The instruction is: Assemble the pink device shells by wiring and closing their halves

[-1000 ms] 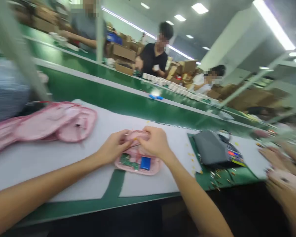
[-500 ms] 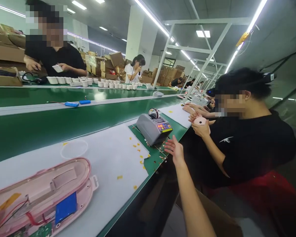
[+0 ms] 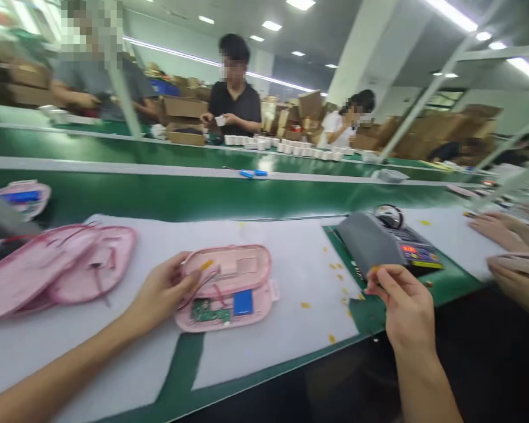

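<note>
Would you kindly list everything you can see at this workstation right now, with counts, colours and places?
open pink casing: one, pink, on the white mat, with a green circuit board and blue battery inside
pink shells: a pile, pink, on the mat at left
tape dispenser: one, grey, right of the mat
yellow tape bits: several, scattered on mat and belt
conveyor belt: green, behind the mat
white cups: a row, far bench
cardboard boxes: several, brown, behind
co-workers: three across the belt, one's hands at right
left hand: holds the casing's left end
right hand: at the dispenser, pinching a yellow tape piece
</note>
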Action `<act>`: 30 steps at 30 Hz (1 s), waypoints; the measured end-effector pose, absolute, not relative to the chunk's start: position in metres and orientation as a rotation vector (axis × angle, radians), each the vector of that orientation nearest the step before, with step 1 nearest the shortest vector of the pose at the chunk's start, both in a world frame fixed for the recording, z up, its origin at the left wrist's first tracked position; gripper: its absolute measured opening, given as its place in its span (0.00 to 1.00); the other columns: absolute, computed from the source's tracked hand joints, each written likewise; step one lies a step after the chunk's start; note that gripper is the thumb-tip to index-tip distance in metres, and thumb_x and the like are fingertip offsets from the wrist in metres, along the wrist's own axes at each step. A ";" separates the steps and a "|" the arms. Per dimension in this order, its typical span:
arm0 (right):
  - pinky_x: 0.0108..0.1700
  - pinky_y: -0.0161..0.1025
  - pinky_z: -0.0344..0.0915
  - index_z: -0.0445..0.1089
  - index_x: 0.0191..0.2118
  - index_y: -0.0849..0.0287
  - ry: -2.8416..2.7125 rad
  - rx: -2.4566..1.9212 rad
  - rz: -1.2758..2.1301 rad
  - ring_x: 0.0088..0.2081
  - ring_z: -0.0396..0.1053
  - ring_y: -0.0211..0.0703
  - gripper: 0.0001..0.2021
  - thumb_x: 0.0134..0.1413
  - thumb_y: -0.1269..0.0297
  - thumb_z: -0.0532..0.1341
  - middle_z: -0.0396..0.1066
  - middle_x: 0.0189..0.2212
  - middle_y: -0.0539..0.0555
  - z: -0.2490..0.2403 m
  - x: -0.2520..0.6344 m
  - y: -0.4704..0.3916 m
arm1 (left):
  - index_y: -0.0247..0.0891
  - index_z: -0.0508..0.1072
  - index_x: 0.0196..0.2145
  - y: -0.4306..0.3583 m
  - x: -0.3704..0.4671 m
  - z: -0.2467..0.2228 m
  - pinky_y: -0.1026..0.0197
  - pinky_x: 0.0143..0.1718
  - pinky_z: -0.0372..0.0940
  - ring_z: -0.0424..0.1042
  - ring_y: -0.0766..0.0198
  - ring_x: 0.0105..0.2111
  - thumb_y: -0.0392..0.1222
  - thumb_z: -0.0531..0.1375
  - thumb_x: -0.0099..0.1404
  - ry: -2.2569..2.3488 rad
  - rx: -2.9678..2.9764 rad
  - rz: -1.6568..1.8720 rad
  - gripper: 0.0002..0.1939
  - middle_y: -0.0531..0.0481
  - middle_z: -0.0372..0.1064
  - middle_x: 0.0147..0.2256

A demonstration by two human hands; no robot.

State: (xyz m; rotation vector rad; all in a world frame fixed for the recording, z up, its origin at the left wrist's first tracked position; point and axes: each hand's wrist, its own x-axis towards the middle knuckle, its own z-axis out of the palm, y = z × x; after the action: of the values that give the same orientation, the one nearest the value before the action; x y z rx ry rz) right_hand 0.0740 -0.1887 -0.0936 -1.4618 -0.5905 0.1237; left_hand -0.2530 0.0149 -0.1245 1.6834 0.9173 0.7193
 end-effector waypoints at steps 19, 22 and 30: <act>0.28 0.36 0.53 0.64 0.23 0.57 -2.075 -1.823 -0.220 0.28 0.60 0.38 0.12 0.49 0.59 0.65 0.61 0.26 0.49 -0.074 -0.092 -0.029 | 0.35 0.71 0.42 0.009 -0.255 -0.128 0.66 0.24 0.61 0.67 0.65 0.25 0.40 0.57 0.58 0.624 1.415 0.805 0.14 0.52 0.69 0.28; 0.26 0.35 0.53 0.65 0.26 0.56 -1.837 -1.956 0.038 0.24 0.59 0.36 0.16 0.39 0.53 0.70 0.66 0.26 0.47 -0.064 -0.076 -0.022 | 0.36 0.69 0.41 0.008 -0.256 -0.128 0.66 0.23 0.62 0.70 0.63 0.26 0.42 0.57 0.59 0.696 1.445 0.786 0.13 0.52 0.70 0.29; 0.39 0.37 0.65 0.72 0.29 0.55 -1.705 -1.607 0.174 0.34 0.69 0.39 0.05 0.49 0.61 0.66 0.75 0.30 0.49 -0.068 -0.054 -0.047 | 0.39 0.72 0.40 -0.002 -0.257 -0.111 0.68 0.16 0.54 0.60 0.67 0.17 0.58 0.63 0.56 0.866 1.568 0.696 0.22 0.57 0.63 0.19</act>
State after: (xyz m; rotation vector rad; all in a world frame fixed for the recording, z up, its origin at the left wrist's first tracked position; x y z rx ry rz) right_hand -0.0541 -0.0468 -0.0681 -1.6066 -1.7050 0.1744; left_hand -0.2568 -0.0019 -0.1111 1.5682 0.8659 0.6964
